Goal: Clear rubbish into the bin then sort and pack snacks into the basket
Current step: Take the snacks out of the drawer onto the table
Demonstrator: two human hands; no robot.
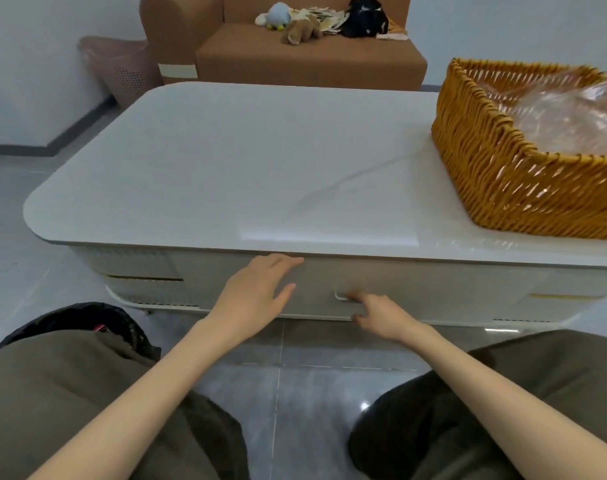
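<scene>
1. Looking toward two o'clock, I see the wicker basket point(502, 174) standing at the right end of the tabletop point(243, 161), with crinkled clear plastic point(572, 112) inside it.
2. At eight o'clock, the black-bagged bin point(87, 317) sits on the floor beside my left knee, with something red showing in its mouth.
3. My right hand point(381, 315) has its fingers curled onto the drawer handle point(341, 296), at the middle of the table's front.
4. My left hand point(260, 289) lies flat against the drawer front point(433, 289) with its fingers straight, just left of the handle.
5. At eleven o'clock a pink bin point(122, 67) stands by the wall.
6. At twelve o'clock a brown sofa point(295, 60) carries plush toys point(302, 29).
</scene>
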